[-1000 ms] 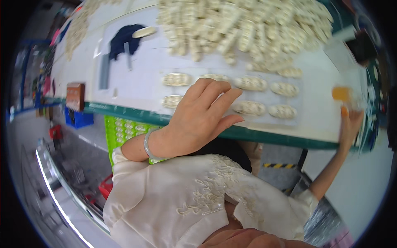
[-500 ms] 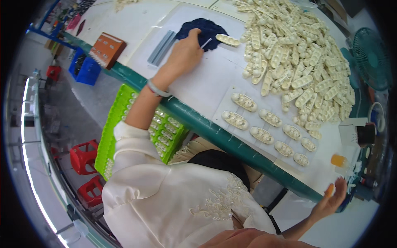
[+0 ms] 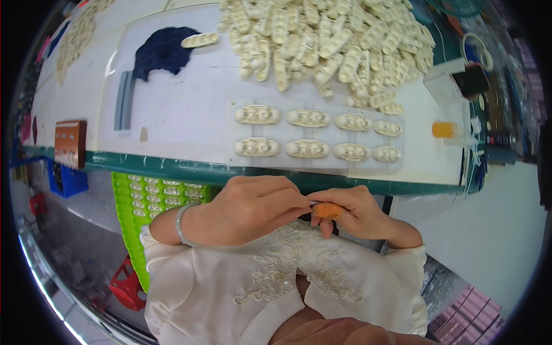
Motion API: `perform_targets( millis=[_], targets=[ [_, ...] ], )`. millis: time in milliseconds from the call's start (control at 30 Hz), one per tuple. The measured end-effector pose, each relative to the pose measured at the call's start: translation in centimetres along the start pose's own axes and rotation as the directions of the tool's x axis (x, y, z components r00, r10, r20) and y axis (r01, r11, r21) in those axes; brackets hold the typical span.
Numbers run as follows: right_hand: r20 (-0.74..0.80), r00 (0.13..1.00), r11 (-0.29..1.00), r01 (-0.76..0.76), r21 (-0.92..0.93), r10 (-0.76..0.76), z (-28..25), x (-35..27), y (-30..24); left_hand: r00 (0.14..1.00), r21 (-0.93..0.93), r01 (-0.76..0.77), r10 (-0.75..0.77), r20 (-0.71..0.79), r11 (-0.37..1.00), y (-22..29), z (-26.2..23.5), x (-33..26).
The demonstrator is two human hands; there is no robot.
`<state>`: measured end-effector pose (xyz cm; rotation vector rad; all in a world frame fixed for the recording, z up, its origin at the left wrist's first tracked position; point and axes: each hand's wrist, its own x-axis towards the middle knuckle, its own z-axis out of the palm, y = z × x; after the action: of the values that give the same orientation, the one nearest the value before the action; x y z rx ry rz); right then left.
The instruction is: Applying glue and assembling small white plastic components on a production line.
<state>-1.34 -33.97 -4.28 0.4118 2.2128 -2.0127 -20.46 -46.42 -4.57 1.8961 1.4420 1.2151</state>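
Observation:
My left hand (image 3: 247, 210), with a bracelet at the wrist, is closed in front of my chest, by the table's near edge. Its fingertips pinch a thin pale stick (image 3: 314, 202), mostly hidden by the fingers. My right hand (image 3: 365, 210) meets it there, fingers curled inward and closed around the stick's other end; what they grip is hidden. An orange finger cover (image 3: 326, 211) shows on one of its digits. Beyond the hands, a white board (image 3: 397, 127) bears two rows of oval cream plastic pieces (image 3: 307, 148) with small round shapes in them.
A large heap of cream pieces (image 3: 339, 46) covers the far middle. To its left lie a dark blue putty-like mass (image 3: 164, 52), one cream piece (image 3: 200, 39) touching it, and a grey bar (image 3: 123, 100). A brown block (image 3: 70, 141) sits far left. A green tray (image 3: 129, 230) is below the edge.
My left hand has come back from the blue mass to my chest, with the thin pale stick. My right hand has moved in from the right to meet it. The view has turned rightward.

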Motion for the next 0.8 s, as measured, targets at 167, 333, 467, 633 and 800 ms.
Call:
perform_targets(
  millis=[167,333,467,633,800],
  targets=[
    [-0.088,0.996,0.88,0.016,0.475,0.03,-0.9,-2.1,1.8,0.958,-0.447,0.278,-0.279,0.065,0.85,0.4,2.0,2.0],
    [-0.119,0.985,0.943,-0.081,0.324,0.125,-3.3,-3.9,1.5,0.968,-0.359,0.226,-0.168,0.186,0.905,-0.4,3.2,4.5],
    [-0.684,0.721,0.962,-0.094,-0.258,-0.113,-9.3,-5.8,2.5,0.85,-0.249,0.514,-0.447,0.28,0.821,-1.1,2.5,10.3],
    [-0.592,0.781,0.92,-0.062,-0.388,-0.197,-14.2,-4.9,5.6,0.871,-0.33,0.484,-0.411,0.269,0.81,-3.0,5.9,16.3],
    [-0.568,0.805,0.964,0.015,-0.265,-0.169,-14.3,-4.0,7.3,0.898,-0.278,0.418,-0.347,0.27,0.865,-4.1,7.9,17.7]
  ],
)
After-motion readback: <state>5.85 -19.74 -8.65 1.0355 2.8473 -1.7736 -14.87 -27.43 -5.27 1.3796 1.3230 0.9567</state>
